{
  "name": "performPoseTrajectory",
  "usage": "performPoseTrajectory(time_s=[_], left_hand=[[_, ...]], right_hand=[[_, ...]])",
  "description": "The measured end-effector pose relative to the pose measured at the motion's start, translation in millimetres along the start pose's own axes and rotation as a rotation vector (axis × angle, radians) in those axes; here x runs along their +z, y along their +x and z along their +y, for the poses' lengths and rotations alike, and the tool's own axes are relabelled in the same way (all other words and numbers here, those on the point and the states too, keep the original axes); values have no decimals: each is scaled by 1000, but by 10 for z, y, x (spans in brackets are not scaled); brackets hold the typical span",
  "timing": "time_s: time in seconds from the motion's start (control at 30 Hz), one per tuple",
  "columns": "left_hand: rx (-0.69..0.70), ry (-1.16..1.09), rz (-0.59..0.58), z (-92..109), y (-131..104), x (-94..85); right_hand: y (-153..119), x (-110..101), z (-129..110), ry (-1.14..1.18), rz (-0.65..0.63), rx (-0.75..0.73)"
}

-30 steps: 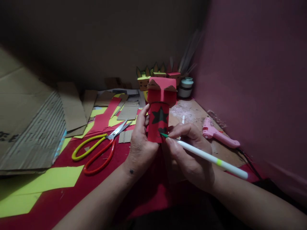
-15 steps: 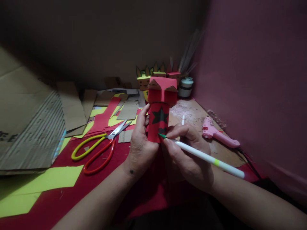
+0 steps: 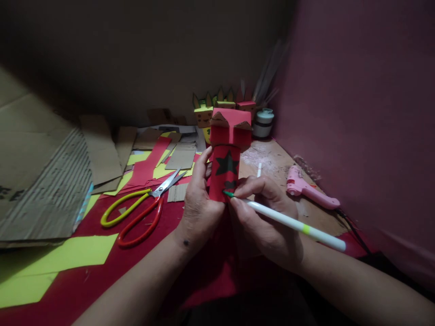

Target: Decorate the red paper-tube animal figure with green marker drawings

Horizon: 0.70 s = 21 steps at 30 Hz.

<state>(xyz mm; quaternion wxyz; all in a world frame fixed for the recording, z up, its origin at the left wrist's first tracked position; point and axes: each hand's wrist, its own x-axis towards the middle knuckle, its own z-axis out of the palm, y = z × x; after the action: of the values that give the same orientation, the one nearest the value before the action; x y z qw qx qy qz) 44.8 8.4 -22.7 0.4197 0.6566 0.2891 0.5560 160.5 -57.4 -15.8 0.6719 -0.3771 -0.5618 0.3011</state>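
A red paper figure [image 3: 231, 127] stands upright in my left hand [image 3: 200, 203], which is closed around the lower part of its tube body. Its boxy head has two cardboard ears pointing toward me. A dark star and a smaller dark mark below it show on the body. Between the thumb and fingers of my right hand [image 3: 265, 213] is a white felt-tip pen [image 3: 288, 219] with a yellow-green band. Its green tip touches, or nearly touches, the red paper just under the small mark. The far side of the figure is hidden.
Scissors [image 3: 158, 192] with yellow and red handles lie open at left, beside cardboard and coloured paper strips [image 3: 151, 160]. Yellow sheets [image 3: 68, 256] are nearer me. A pink glue gun [image 3: 311, 188] lies at right. Behind are several similar figures [image 3: 204, 117] and a lidded jar [image 3: 263, 123].
The pen tip has shifted very slightly left and down on the red paper. My left hand and the figure stay almost still.
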Motion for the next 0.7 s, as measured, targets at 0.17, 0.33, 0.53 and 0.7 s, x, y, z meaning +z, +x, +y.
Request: performPoseTrajectory(time_s=[0.17, 0.33, 0.53, 0.7], left_hand=[[6, -20, -3, 0, 0, -1], [6, -9, 7, -2, 9, 12], [20, -31, 12, -8, 8, 10], [21, -32, 9, -7, 9, 14]], right_hand=[[-21, -5, 28, 41, -6, 8], [-28, -11, 36, 48, -14, 22], [-12, -15, 28, 45, -12, 27], [-2, -18, -1, 37, 3, 28]])
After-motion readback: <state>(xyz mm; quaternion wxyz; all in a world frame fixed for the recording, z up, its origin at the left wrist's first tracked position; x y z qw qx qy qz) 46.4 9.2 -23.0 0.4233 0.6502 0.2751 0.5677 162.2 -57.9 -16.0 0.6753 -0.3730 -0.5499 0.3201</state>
